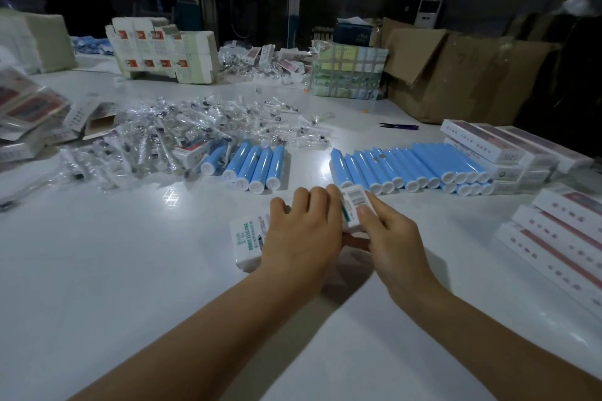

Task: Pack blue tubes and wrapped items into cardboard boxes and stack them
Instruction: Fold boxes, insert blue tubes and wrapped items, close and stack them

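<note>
A small white cardboard box with green print lies on the white table in front of me. My left hand lies over its middle, fingers curled round it. My right hand grips the box's right end, thumb pressing on the end flap with a barcode. Blue tubes lie in two groups behind: a few at centre and a long row to the right. A heap of clear-wrapped items spreads across the left.
Stacks of packed white boxes stand at the right, more behind the tube row. Flat unfolded cartons stand at the back, large brown cardboard boxes back right. Purple scissors lie near them.
</note>
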